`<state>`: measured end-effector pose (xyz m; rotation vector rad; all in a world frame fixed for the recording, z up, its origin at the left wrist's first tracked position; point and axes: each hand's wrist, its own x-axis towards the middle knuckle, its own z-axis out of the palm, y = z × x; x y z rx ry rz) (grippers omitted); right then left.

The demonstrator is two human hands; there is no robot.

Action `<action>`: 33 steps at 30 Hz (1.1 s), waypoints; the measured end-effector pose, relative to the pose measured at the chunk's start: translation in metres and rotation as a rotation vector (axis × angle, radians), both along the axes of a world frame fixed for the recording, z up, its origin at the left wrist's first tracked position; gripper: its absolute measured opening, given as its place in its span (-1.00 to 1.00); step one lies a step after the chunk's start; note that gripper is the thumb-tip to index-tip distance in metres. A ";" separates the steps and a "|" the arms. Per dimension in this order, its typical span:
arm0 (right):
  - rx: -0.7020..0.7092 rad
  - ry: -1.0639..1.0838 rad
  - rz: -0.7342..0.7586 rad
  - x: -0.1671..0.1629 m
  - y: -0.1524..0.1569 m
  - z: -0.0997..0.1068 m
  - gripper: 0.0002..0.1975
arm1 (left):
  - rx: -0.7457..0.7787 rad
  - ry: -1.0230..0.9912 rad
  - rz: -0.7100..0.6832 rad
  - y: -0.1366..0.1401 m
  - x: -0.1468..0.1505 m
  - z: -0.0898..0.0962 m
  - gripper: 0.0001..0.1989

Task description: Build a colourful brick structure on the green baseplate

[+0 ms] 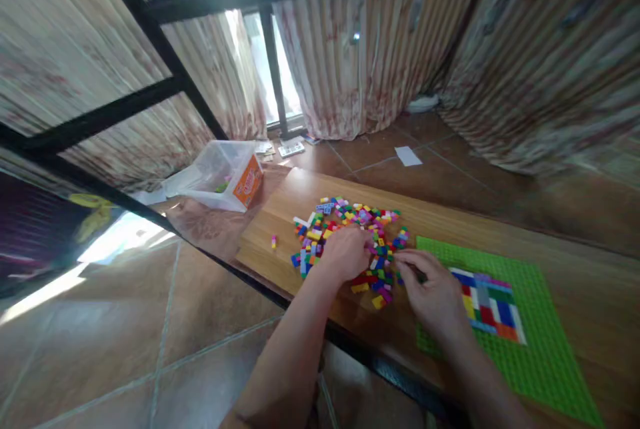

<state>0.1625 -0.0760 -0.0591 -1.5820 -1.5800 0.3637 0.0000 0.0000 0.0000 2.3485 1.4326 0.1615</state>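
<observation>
Stray brick piece [274, 241] (pink and yellow) near the surface's [277, 206] left edge. Loose bricks [367, 216] heaped between far and near edges. Left hand [349, 252] in heap; grip cannot be told. Right hand [431, 286] over green board's [547, 342] left edge, beside brick panel [493, 307]; thumb and forefinger close, pinch unclear.
</observation>
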 end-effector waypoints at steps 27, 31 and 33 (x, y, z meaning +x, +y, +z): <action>0.013 0.030 -0.003 0.005 -0.008 -0.002 -0.77 | 0.127 -0.050 0.292 0.069 -0.048 -0.023 -0.65; 0.034 0.035 0.018 0.004 -0.007 -0.001 -0.78 | 0.067 -0.003 0.243 0.064 -0.049 -0.019 -0.64; 0.044 0.037 0.020 0.004 -0.007 0.000 -0.79 | 0.038 0.014 0.223 0.061 -0.047 -0.019 -0.61</action>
